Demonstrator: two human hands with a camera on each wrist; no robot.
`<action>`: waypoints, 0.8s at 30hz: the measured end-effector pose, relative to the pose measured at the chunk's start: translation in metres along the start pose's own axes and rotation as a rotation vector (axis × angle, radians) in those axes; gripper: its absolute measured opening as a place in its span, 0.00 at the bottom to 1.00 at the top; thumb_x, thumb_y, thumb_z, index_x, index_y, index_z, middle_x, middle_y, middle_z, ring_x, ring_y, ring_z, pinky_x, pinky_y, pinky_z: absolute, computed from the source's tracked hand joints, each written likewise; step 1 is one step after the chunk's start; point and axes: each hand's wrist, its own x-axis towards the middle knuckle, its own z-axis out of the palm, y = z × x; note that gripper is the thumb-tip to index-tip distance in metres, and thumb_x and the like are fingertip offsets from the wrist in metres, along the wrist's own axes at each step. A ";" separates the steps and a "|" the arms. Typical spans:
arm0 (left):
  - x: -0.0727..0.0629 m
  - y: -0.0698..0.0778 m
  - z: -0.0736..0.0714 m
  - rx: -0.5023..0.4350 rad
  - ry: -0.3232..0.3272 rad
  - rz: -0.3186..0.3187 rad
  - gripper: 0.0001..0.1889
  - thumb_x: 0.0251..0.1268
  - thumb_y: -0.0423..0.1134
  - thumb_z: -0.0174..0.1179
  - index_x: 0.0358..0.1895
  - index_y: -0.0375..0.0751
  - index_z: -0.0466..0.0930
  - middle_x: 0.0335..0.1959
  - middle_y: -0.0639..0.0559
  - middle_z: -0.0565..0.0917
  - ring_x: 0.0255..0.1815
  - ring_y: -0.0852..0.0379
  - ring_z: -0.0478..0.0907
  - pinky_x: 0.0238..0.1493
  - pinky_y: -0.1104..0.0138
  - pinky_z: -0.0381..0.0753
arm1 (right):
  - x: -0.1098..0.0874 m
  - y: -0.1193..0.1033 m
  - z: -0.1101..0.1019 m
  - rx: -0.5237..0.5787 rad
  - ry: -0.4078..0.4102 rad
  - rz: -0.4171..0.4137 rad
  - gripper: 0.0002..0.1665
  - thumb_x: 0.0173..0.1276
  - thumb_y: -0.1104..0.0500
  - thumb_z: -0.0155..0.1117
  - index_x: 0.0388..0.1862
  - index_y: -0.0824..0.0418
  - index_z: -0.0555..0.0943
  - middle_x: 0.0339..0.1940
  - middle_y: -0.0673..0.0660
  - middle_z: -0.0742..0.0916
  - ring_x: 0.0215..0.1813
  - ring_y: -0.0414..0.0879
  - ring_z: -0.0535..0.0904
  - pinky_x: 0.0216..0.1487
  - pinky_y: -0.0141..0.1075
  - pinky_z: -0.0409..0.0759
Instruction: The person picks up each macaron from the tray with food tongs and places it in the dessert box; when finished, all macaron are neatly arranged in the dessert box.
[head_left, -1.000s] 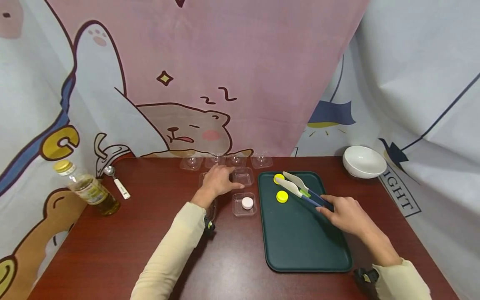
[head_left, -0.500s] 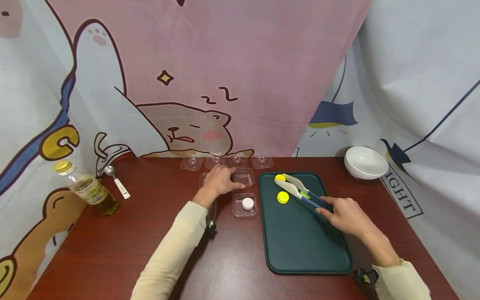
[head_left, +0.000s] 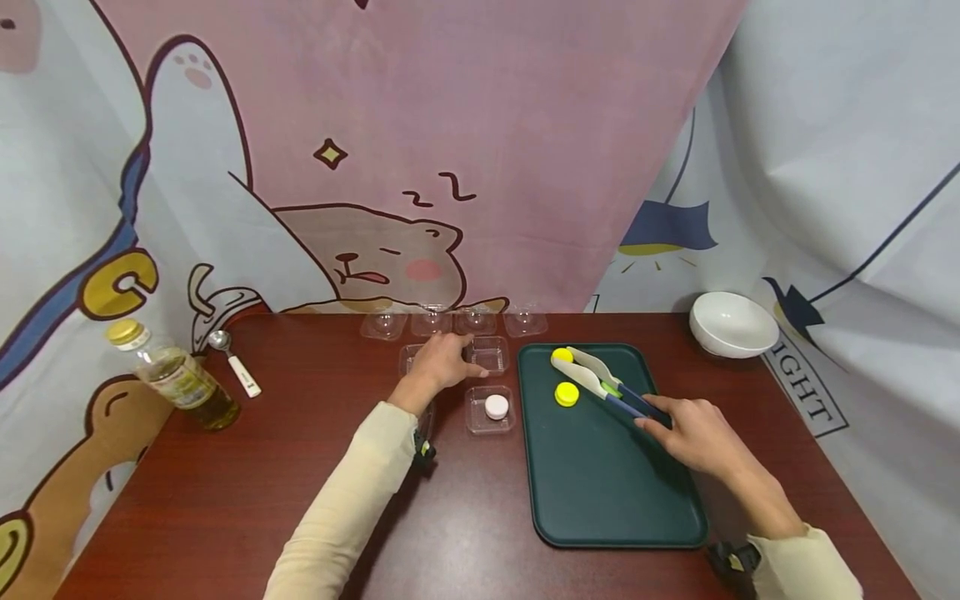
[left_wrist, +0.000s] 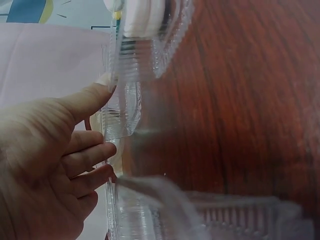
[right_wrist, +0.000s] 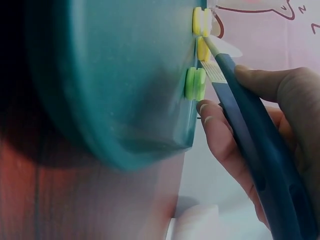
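Note:
My right hand (head_left: 701,433) grips blue-handled tongs (right_wrist: 245,135) with cream tips, slanting over the dark green tray (head_left: 600,492). Their tips lie right at the far yellow macaron (head_left: 561,355). Nearer, a second yellow macaron (head_left: 566,394) rests on the tray. A green macaron (right_wrist: 195,84), partly hidden by the tongs in the head view, sits beside them. My left hand (head_left: 441,362) reaches over the clear plastic boxes, thumb and fingers spread at the rims; one box (head_left: 491,354) is beside the thumb. A white macaron (head_left: 496,407) sits in the nearer clear box (head_left: 480,427).
Several clear domed lids (head_left: 525,322) line the table's back edge. At the left stand an oil bottle (head_left: 183,383) with a yellow cap and, lying down, a white-handled scoop (head_left: 243,377). A white bowl (head_left: 733,327) is at the back right. Printed cloth hangs behind.

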 end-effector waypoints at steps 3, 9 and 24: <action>0.000 0.000 0.000 -0.003 -0.006 -0.005 0.42 0.56 0.59 0.73 0.74 0.48 0.72 0.69 0.47 0.78 0.76 0.38 0.66 0.73 0.47 0.70 | 0.000 0.000 -0.001 0.005 0.013 -0.009 0.28 0.71 0.51 0.68 0.60 0.69 0.81 0.13 0.46 0.69 0.15 0.36 0.63 0.16 0.30 0.61; 0.000 0.000 -0.001 0.023 -0.016 -0.005 0.43 0.56 0.60 0.72 0.74 0.48 0.71 0.72 0.45 0.76 0.76 0.40 0.66 0.73 0.48 0.70 | 0.003 -0.004 -0.002 0.014 0.049 -0.028 0.26 0.70 0.53 0.69 0.60 0.69 0.82 0.12 0.45 0.69 0.14 0.36 0.62 0.16 0.30 0.61; 0.000 -0.003 -0.001 0.023 0.003 0.030 0.43 0.55 0.60 0.73 0.73 0.47 0.72 0.70 0.45 0.78 0.74 0.40 0.70 0.70 0.48 0.72 | 0.017 -0.021 0.003 0.012 0.076 -0.111 0.27 0.69 0.52 0.70 0.59 0.68 0.83 0.10 0.42 0.66 0.13 0.33 0.58 0.16 0.29 0.59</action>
